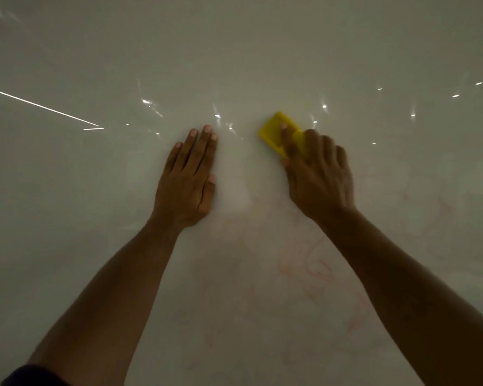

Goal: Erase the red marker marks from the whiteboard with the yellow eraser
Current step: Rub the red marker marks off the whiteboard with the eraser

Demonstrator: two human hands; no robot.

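The left hand [188,176] lies flat, fingers spread, holding nothing, bracing the glossy whiteboard [67,190]. The right hand [318,179] presses the yellow plastic eraser [275,130] down, fingers curled over it. Mid-erase, looks like: faint red marker smears [315,268] sit nearer the person, so the next wipe probably heads there. No containers around.

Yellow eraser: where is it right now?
Head view, right of centre: the yellow eraser lies against the whiteboard under the right hand, across a bare gap from the flat left hand and above the faint red smears.
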